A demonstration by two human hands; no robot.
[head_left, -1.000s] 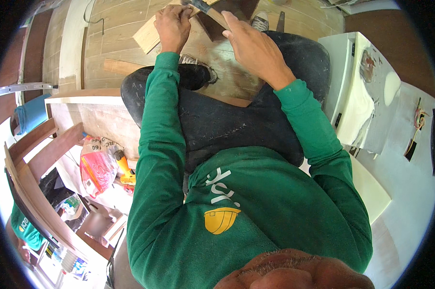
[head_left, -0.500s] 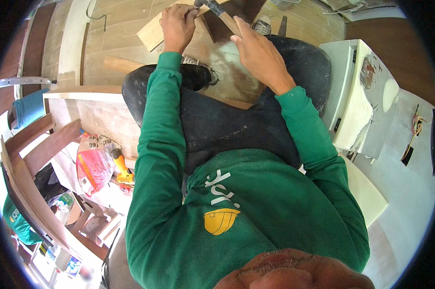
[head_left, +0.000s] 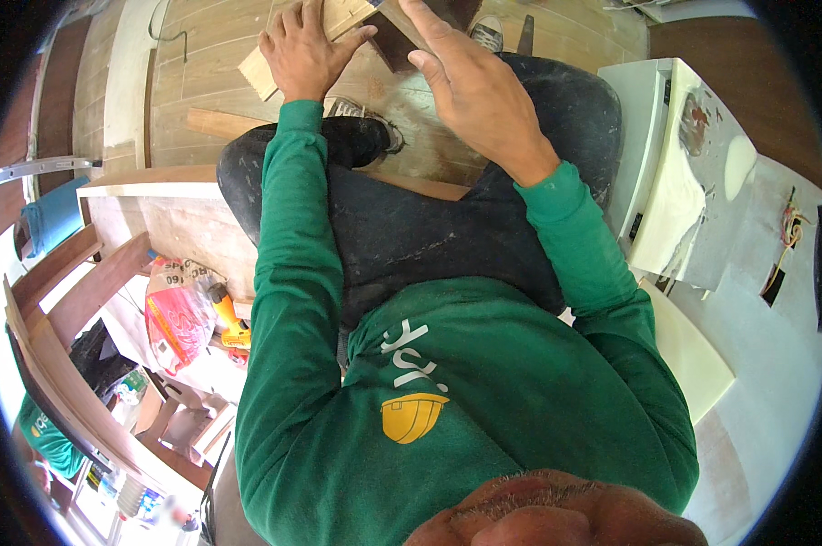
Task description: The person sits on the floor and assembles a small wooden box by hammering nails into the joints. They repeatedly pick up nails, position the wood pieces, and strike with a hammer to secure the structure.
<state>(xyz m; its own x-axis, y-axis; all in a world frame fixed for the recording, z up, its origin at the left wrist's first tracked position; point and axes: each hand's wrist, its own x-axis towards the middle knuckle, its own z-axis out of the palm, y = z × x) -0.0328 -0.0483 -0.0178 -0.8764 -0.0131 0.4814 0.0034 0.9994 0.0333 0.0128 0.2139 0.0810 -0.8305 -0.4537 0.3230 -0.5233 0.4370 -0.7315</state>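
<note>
My left hand (head_left: 302, 56) lies with its fingers spread on a pale wooden board (head_left: 262, 75) at the top of the view. In my right hand (head_left: 488, 105) is the wooden handle of a hammer (head_left: 403, 25), its index finger stretched along the handle. The hammer's head is cut off by the upper edge. Between the hands, a dark brown panel (head_left: 394, 50) adjoins the pale board. My shoes show on the wood-look floor (head_left: 215, 55) close by.
At the left, a yellow-orange drill (head_left: 231, 320) lies beside a red-and-clear bag (head_left: 176, 318). Wooden frames (head_left: 92, 278) stand around them. A loose wood strip (head_left: 224, 122) lies beyond my left knee. To the right are a stained pale appliance (head_left: 679, 182) and bare wires (head_left: 786, 232).
My left hand has gone from a pinch near the hammer head to spread fingers, shifting left along the board. The hammer and right hand have moved up and left.
</note>
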